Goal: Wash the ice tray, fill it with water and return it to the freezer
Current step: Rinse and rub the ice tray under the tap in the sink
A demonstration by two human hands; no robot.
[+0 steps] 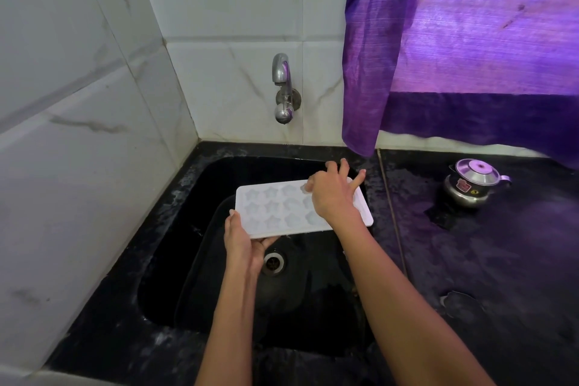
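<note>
Over the black sink (194,229) in the corner of a white tiled wall (78,103), a person holds a white ice tray (275,210) with star-shaped pockets facing up. Its long axis runs left to right across the basin, tilted a bit so the right end sits further back toward the wall, and it's roughly level, held above the bowl and not touching the bottom.

Room-wise: big marble-look tiles on the left and back walls, a purple curtain (470,41) hanging down on the right, and a dark speckled countertop (501,260) wrapping round the sink. A chrome tap (283,88) sticks out of the back wall above the basin, no water visibly running. A small steel kettle-type pot (473,183) with a lid sits on the counter to the right, well apart from the tray. The drain (274,262) shows just below the tray's near edge.

Now the hands. The left hand (242,243) is under the tray's near-left corner, thumb lying along the short left edge and the fingers curled beneath, so it's clamped on that corner. The right hand (333,189) rests on top of the right half of the tray, fingers spread apart and mostly straight, with a fingertip down in one of the back-row pockets and the others sticking out past the far edge. It covers several pockets there, so those can't be seen.
</note>
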